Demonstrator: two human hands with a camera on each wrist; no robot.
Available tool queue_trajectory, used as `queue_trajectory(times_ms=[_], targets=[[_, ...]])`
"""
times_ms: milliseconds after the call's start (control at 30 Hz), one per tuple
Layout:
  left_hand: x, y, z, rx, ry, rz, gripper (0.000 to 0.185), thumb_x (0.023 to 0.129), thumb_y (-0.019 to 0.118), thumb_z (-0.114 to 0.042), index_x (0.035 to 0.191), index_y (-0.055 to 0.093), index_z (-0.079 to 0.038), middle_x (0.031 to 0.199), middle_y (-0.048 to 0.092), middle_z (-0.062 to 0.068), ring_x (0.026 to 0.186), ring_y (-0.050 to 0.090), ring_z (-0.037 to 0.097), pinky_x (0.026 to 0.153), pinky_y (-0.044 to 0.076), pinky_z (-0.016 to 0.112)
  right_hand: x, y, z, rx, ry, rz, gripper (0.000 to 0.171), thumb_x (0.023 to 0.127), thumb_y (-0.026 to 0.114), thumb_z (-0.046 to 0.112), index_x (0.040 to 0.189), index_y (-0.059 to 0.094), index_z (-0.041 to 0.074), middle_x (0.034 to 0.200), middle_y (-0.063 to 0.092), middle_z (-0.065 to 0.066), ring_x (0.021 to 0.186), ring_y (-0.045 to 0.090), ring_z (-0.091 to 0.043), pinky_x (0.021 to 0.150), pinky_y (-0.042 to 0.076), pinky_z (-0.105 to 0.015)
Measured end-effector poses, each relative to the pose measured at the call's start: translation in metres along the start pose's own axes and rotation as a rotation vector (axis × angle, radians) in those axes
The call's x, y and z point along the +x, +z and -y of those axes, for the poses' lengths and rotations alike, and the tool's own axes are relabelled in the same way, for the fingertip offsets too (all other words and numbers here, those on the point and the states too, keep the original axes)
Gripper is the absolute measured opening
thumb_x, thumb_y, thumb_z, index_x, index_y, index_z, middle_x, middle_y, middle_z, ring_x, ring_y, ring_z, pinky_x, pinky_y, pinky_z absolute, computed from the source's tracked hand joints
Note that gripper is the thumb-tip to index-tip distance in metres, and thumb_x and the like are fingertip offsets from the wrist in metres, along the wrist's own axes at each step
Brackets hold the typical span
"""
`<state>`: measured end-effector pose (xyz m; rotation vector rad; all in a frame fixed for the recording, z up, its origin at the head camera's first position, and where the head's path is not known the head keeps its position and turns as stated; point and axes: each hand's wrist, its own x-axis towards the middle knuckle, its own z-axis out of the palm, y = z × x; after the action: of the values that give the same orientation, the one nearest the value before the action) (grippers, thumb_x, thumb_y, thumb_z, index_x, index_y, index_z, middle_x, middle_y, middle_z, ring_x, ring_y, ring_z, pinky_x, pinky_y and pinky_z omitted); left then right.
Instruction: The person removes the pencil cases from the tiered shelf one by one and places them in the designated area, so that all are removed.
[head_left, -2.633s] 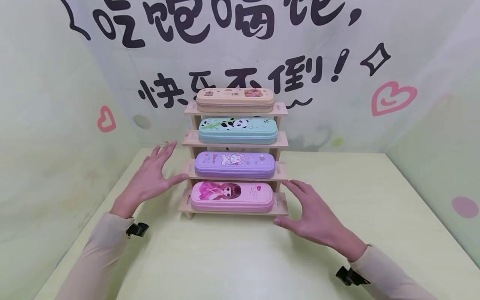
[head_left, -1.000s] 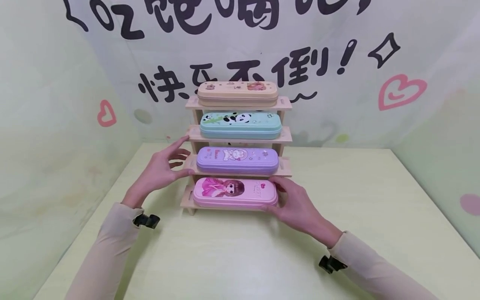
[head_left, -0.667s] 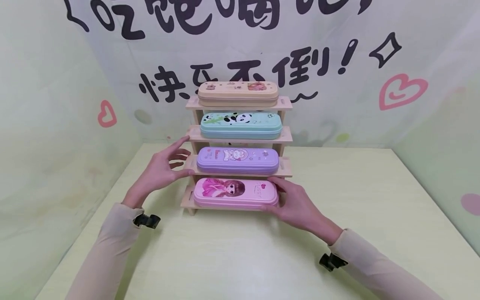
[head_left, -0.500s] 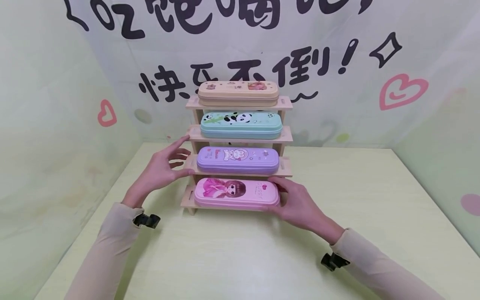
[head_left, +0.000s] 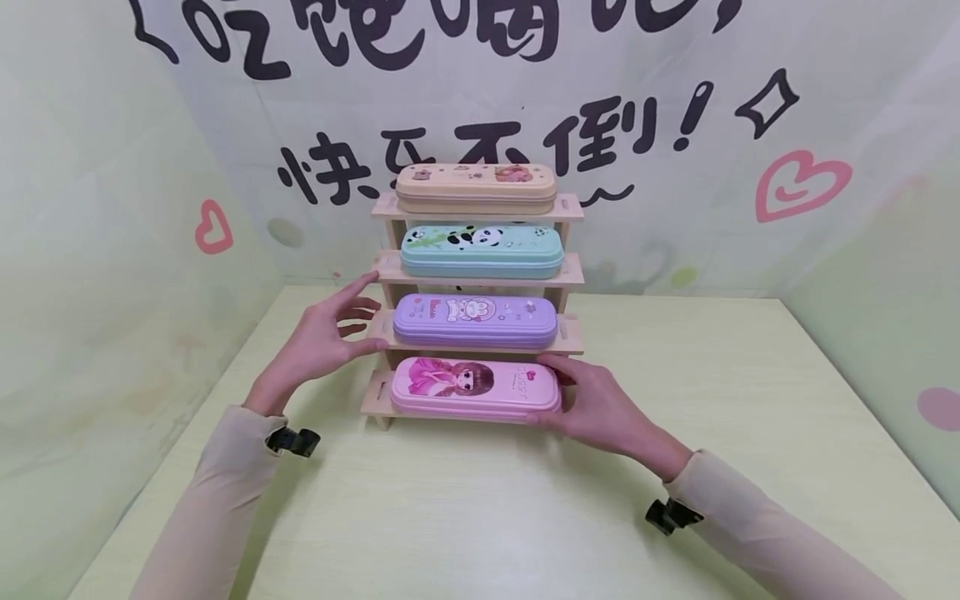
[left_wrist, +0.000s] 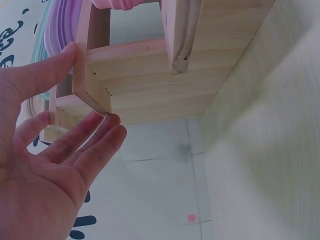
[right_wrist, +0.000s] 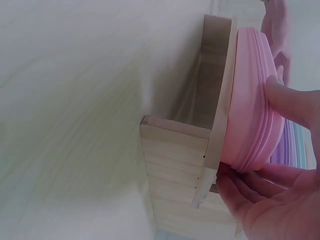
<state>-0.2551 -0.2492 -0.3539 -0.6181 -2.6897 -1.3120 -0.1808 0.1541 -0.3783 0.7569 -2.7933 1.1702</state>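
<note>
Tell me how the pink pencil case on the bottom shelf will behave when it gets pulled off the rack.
The pink pencil case looks hard-shelled with a zip seam, so it should stay stiff, not sag. Its smooth flat base will probably slide easily off the wooden rack. The right hand grips one end only, so the far end may dip; the left hand steadies the rack.

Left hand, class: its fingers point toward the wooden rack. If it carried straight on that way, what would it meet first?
Probably the tiered wooden rack itself: the left hand already has its fingertips at the left end of the tier bearing the purple zip pencil case. Depth is uncertain, though.
</note>
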Motion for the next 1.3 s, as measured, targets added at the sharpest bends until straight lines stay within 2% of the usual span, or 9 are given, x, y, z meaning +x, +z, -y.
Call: queue_trajectory(times_ms=[333, 500, 633, 733, 833, 1033, 1200, 1300], targets=[[0.000, 0.002, 0.002, -0.021, -0.002, 0.009, 0.104, 0.086, 0.090, -0.008, 0.168, 0.031, -0.032, 0.140, 0.061, 0.021, 0.128, 0.060, 0.040, 0.108, 0.053, 0.056, -0.001, 0.004, -0.004, 0.013, -0.017, -0.025, 0.076, 0.078, 0.096, 0.020, 0.142, 0.061, 0.000, 0.140, 0.065, -0.012, 0.121, 0.064, -0.029, 0.100, 0.059, -0.050], [-0.001, 0.003, 0.004, -0.035, -0.003, 0.011, 0.104, 0.085, 0.090, -0.007, 0.167, 0.032, -0.032, 0.139, 0.062, 0.020, 0.128, 0.060, 0.038, 0.108, 0.053, 0.057, -0.005, 0.005, -0.006, 0.003, -0.023, -0.058, 0.075, 0.077, 0.098, 0.023, 0.140, 0.063, 0.002, 0.138, 0.066, -0.011, 0.122, 0.063, -0.028, 0.102, 0.057, -0.052], [-0.001, 0.003, 0.004, -0.033, 0.003, 0.008, 0.104, 0.085, 0.090, -0.006, 0.167, 0.032, -0.032, 0.138, 0.062, 0.019, 0.128, 0.061, 0.038, 0.107, 0.054, 0.056, -0.008, 0.005, -0.008, 0.014, -0.030, -0.082, 0.074, 0.076, 0.098, 0.023, 0.138, 0.065, 0.003, 0.136, 0.067, -0.010, 0.118, 0.065, -0.028, 0.099, 0.058, -0.051], [-0.001, 0.003, 0.004, -0.029, 0.004, 0.006, 0.104, 0.085, 0.090, -0.006, 0.167, 0.032, -0.032, 0.138, 0.062, 0.020, 0.127, 0.061, 0.038, 0.107, 0.054, 0.055, -0.009, 0.002, -0.009, 0.049, -0.028, -0.081, 0.072, 0.075, 0.098, 0.020, 0.138, 0.066, 0.005, 0.136, 0.066, -0.007, 0.115, 0.066, -0.025, 0.096, 0.059, -0.047], [0.000, 0.002, 0.004, -0.030, 0.003, 0.004, 0.104, 0.085, 0.091, -0.006, 0.167, 0.032, -0.032, 0.138, 0.062, 0.020, 0.127, 0.061, 0.038, 0.107, 0.054, 0.055, -0.011, -0.003, -0.011, 0.073, -0.031, -0.076, 0.070, 0.075, 0.098, 0.018, 0.137, 0.066, 0.008, 0.136, 0.066, -0.004, 0.116, 0.066, -0.022, 0.098, 0.059, -0.045], [0.000, 0.001, 0.004, -0.046, -0.001, 0.001, 0.104, 0.084, 0.091, -0.006, 0.167, 0.033, -0.033, 0.139, 0.062, 0.020, 0.128, 0.060, 0.038, 0.108, 0.054, 0.053, -0.017, -0.013, -0.017, 0.101, -0.030, -0.071, 0.070, 0.075, 0.099, 0.020, 0.137, 0.067, 0.011, 0.134, 0.067, 0.000, 0.118, 0.066, -0.022, 0.103, 0.057, -0.048], [0.001, 0.001, 0.004, -0.049, -0.005, 0.001, 0.104, 0.085, 0.090, -0.006, 0.167, 0.032, -0.034, 0.141, 0.061, 0.020, 0.130, 0.059, 0.040, 0.109, 0.052, 0.055, -0.024, -0.022, -0.021, 0.109, -0.025, -0.074, 0.072, 0.074, 0.099, 0.017, 0.138, 0.066, 0.008, 0.131, 0.068, -0.002, 0.116, 0.066, -0.022, 0.105, 0.057, -0.047], [0.001, 0.000, 0.004, -0.050, -0.004, -0.001, 0.104, 0.085, 0.090, -0.007, 0.167, 0.032, -0.035, 0.141, 0.060, 0.020, 0.131, 0.058, 0.040, 0.109, 0.052, 0.054, -0.028, -0.027, -0.024, 0.120, -0.023, -0.075, 0.073, 0.074, 0.099, 0.017, 0.139, 0.066, 0.007, 0.131, 0.068, -0.002, 0.116, 0.065, -0.022, 0.106, 0.056, -0.043]])
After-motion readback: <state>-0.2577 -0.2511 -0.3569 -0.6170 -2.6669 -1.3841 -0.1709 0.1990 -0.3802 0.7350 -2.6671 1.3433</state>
